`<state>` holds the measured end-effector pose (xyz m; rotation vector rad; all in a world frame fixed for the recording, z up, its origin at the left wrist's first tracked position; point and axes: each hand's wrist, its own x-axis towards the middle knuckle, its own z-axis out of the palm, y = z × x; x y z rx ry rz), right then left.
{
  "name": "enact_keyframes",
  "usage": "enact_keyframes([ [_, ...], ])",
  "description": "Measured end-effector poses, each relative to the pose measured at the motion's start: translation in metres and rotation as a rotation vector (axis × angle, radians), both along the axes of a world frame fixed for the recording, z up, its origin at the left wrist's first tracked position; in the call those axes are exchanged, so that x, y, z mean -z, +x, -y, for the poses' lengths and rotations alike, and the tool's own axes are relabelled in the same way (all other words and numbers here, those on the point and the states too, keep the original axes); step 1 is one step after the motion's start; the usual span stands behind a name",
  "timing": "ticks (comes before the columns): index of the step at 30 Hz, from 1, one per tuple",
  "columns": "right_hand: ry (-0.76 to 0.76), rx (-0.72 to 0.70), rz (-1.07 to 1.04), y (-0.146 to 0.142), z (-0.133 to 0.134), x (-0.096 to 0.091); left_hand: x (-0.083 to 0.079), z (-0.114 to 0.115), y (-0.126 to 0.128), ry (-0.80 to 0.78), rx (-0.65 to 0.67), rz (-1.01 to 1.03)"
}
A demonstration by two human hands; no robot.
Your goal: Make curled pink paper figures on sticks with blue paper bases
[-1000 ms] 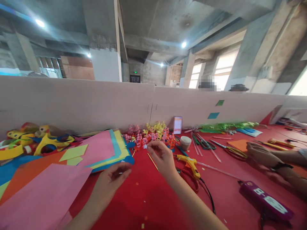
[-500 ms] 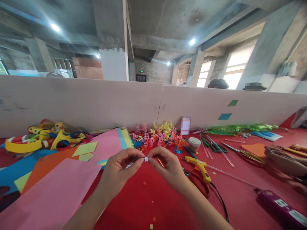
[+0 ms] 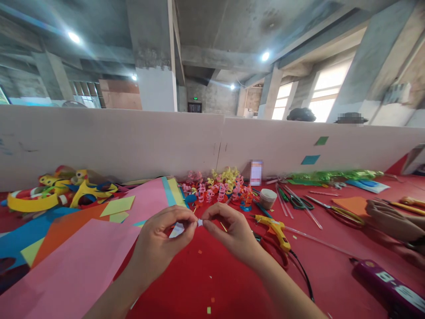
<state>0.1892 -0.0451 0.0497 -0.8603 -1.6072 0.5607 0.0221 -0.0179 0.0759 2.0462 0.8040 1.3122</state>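
Note:
A tiny pale white piece [image 3: 200, 223], maybe paper, is pinched between my two hands above the red table. My left hand [image 3: 166, 230] has thumb and fingertips closed on its left side. From the right, my right hand [image 3: 229, 226] pinches its other side. Fingertips cover most of the piece, so its exact shape is hard to see. Behind the left fingers lies a white scrap [image 3: 176, 229]. Just beyond my hands stand curled paper strips [image 3: 221, 186] in pink, yellow and orange.
Coloured paper sheets [image 3: 76, 261] spread on the left beside yellow craft figures [image 3: 83, 186]. On the right lie a yellow glue gun [image 3: 277, 228], red-handled scissors [image 3: 274, 252], a white cup [image 3: 267, 198], clear sticks and a purple tool [image 3: 387, 283]. Another person's hand [image 3: 392, 221] rests far right.
The left fingertips have shifted slightly on the pale piece, and less of it shows now. Both hands stay nearly in place; the view has moved slightly.

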Motion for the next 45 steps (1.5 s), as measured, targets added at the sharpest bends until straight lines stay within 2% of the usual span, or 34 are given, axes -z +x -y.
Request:
enact_keyframes([
  [4,0.054,0.118,0.026,0.0,0.0,-0.002,0.004,-0.007,0.003,-0.278,0.119,0.116],
  [7,0.076,0.168,0.052,-0.001,-0.001,-0.001,0.009,-0.012,0.005,-0.389,0.135,0.166],
  [13,-0.06,0.008,-0.158,-0.005,-0.009,0.009,0.014,-0.016,0.005,-0.409,0.07,0.221],
  [21,-0.183,-0.049,-0.388,-0.008,-0.022,0.02,0.026,-0.021,0.012,-0.481,0.107,0.278],
  [26,-0.328,-0.101,-0.809,0.011,-0.037,0.025,0.029,-0.025,0.015,-0.57,0.139,0.269],
  [30,-0.3,-0.105,-1.02,0.03,-0.047,0.022,0.027,-0.026,0.016,-0.61,0.156,0.252],
  [38,-0.207,-0.112,-1.093,0.039,-0.049,0.017,0.027,-0.028,0.014,-0.68,0.113,0.176],
  [41,-0.213,-0.117,-1.081,0.039,-0.049,0.018,0.036,-0.037,0.012,-0.696,0.14,0.158],
  [45,-0.247,-0.126,-1.08,0.038,-0.047,0.016,0.059,-0.05,0.011,-0.693,0.201,0.115],
])
